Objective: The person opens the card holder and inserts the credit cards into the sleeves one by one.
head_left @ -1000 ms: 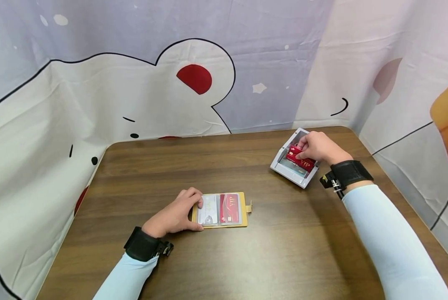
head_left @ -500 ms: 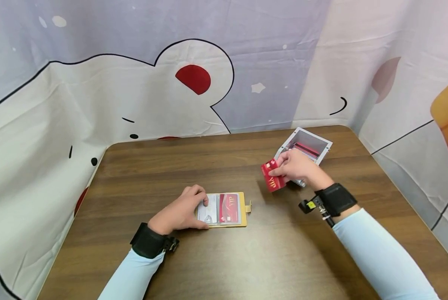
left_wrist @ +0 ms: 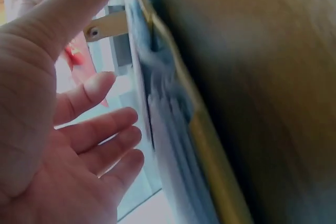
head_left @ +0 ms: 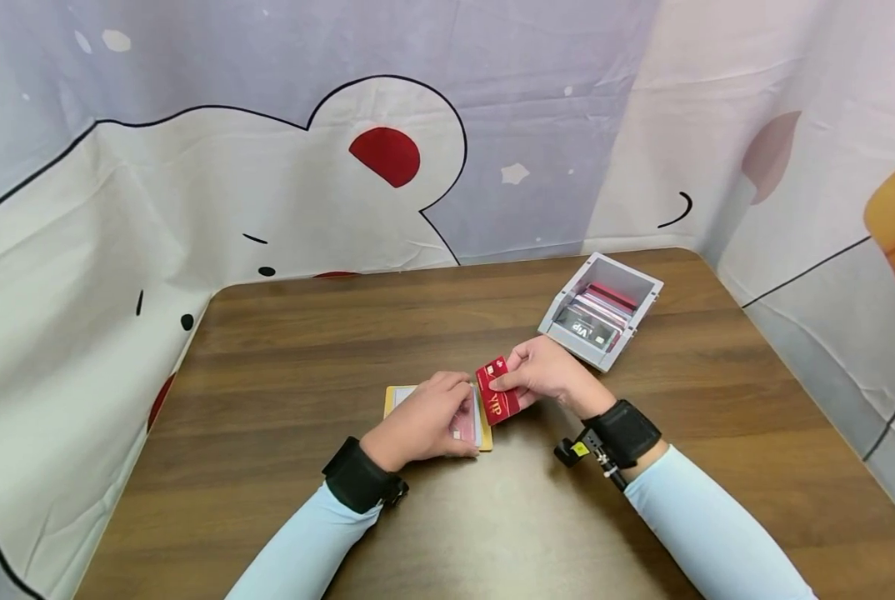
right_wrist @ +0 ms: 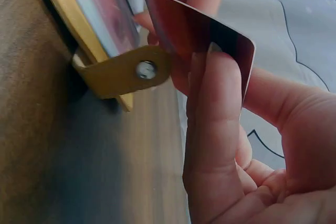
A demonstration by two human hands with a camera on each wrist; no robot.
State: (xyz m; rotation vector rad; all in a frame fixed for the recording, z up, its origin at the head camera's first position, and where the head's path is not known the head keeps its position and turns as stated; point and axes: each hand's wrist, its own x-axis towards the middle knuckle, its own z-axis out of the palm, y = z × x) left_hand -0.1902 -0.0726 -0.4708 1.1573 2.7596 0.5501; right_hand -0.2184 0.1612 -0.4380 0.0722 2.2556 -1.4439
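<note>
A yellow card holder (head_left: 487, 439) with clear sleeves lies spread on the table, pink and white cards showing through. Its snap strap (right_wrist: 128, 72) sticks out at the right side. My left hand (head_left: 427, 422) hovers over the holder's right page; in the left wrist view its fingers (left_wrist: 107, 135) are loosely bent and apart from the sleeves. Between thumb and fingers, my right hand (head_left: 551, 377) pinches a red VIP card (head_left: 497, 392), tilted at the holder's right edge. The right wrist view shows the card's back (right_wrist: 176, 17) with a dark stripe.
A grey open box (head_left: 577, 347) stands at the back right of the wooden table (head_left: 305, 333). Several cards stand in it, a dark Vip card (head_left: 584, 327) at the front. A printed curtain (head_left: 215, 183) hangs behind the table.
My right hand has lifted the red VIP card out of the grey box and brought it left to the card holder. The left hand has slid right across the holder.
</note>
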